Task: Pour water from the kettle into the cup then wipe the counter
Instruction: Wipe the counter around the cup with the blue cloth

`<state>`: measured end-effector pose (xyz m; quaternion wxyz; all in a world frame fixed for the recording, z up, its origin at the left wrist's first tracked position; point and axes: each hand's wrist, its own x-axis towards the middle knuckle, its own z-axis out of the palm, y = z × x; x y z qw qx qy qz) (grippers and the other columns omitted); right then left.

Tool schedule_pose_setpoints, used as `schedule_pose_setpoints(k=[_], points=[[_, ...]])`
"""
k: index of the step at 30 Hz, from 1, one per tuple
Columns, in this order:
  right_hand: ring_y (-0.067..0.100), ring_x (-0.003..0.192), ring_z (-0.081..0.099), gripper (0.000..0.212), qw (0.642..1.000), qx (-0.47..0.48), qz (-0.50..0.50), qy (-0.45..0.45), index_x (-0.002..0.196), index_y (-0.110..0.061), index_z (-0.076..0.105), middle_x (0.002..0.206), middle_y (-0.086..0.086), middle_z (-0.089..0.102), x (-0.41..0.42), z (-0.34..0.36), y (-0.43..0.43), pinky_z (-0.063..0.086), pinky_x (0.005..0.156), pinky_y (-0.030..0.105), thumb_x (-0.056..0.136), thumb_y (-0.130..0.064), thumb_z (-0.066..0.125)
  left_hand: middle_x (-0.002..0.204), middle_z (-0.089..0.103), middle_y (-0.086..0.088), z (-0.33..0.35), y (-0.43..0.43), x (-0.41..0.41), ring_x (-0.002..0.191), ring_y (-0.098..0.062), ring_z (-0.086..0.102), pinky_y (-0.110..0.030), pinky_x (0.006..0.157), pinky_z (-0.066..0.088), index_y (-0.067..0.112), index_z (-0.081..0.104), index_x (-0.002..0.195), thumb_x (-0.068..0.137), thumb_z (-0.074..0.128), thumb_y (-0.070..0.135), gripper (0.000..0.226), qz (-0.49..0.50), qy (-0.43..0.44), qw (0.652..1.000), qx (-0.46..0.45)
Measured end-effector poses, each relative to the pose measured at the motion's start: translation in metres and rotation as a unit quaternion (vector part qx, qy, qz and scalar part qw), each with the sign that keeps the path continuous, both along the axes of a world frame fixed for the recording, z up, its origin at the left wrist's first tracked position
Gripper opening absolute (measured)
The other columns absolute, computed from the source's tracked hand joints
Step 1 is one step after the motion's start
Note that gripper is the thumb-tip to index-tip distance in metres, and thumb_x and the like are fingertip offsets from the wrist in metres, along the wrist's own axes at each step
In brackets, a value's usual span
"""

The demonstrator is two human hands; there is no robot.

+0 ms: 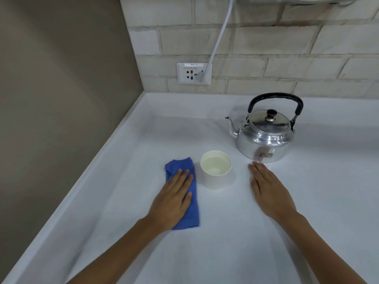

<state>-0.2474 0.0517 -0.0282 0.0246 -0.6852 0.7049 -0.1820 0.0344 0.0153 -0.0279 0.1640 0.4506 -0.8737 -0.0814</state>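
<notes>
A shiny metal kettle [264,138] with a black handle stands upright on the white counter [155,138], spout pointing left. In front of it, a white paper cup [215,171] holds water. A folded blue cloth [193,210] lies left of the cup. My left hand [174,199] rests flat on the cloth, fingers spread, pressing rather than gripping it. My right hand [268,189] lies flat on the counter to the right of the cup, its fingertips just short of the kettle's base, holding nothing.
A wall socket [193,73] with a white cable [220,37] plugged in sits on the tiled back wall. A plain wall bounds the counter on the left, with a raised lip along that edge.
</notes>
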Motion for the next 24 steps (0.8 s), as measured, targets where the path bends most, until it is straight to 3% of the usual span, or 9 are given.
schedule_pose_setpoints(k=[1,4,7,11,16,24], points=[[0.018,0.140,0.023,0.043,1.000,0.000,-0.001,0.001,0.139,-0.011,0.030,0.150,0.008,0.031,0.000,0.000,0.000,0.013,0.113,0.026,0.097,-0.018,0.035,0.151,0.007,0.000,-0.002,-0.007,0.010,0.141,-0.024,0.004,-0.042,0.113,0.000,0.016,0.020,0.142,0.095,0.029,0.032,0.050,0.008,-0.009,1.000,-0.014],[0.016,0.140,0.021,0.044,1.000,0.001,-0.010,-0.007,0.140,-0.013,0.028,0.151,0.005,0.029,0.001,-0.001,0.000,0.013,0.113,0.027,0.097,-0.020,0.034,0.155,-0.001,-0.011,-0.001,-0.044,0.014,0.142,-0.024,-0.008,-0.034,0.116,0.000,0.015,0.012,0.144,0.098,0.030,0.030,0.052,0.087,-0.030,0.996,0.017],[0.015,0.140,0.019,0.044,1.000,0.004,-0.014,-0.009,0.141,-0.013,0.027,0.152,0.004,0.027,0.003,-0.001,0.000,0.014,0.115,0.028,0.097,-0.021,0.033,0.154,0.004,-0.018,0.005,-0.079,-0.020,0.142,-0.031,-0.003,-0.039,0.117,0.001,0.005,0.014,0.143,0.098,0.030,0.025,0.052,0.132,-0.030,0.990,0.031],[0.015,0.140,0.020,0.044,1.000,0.003,-0.014,-0.005,0.140,-0.013,0.028,0.151,0.004,0.028,0.002,0.000,-0.001,0.014,0.114,0.028,0.097,-0.020,0.034,0.156,0.006,-0.011,0.004,-0.089,-0.050,0.143,-0.023,-0.004,-0.035,0.118,0.001,0.005,0.011,0.143,0.098,0.028,0.023,0.051,0.061,-0.009,0.996,0.068],[0.015,0.140,0.021,0.044,1.000,0.003,-0.014,-0.008,0.140,-0.014,0.028,0.151,0.004,0.028,0.003,0.002,0.001,0.013,0.114,0.026,0.097,-0.019,0.035,0.156,0.009,0.000,0.003,-0.096,-0.020,0.142,-0.014,-0.003,-0.025,0.114,0.000,0.016,0.016,0.144,0.098,0.033,0.025,0.049,-0.065,-0.002,0.996,0.067],[0.015,0.140,0.020,0.044,1.000,0.002,-0.018,-0.005,0.140,-0.014,0.028,0.151,0.004,0.028,0.005,0.002,0.001,0.011,0.113,0.025,0.097,-0.019,0.035,0.155,0.012,-0.011,0.008,-0.157,-0.055,0.142,-0.027,0.002,-0.034,0.115,0.003,0.010,0.017,0.143,0.098,0.029,0.024,0.049,-0.034,-0.075,0.996,0.037]])
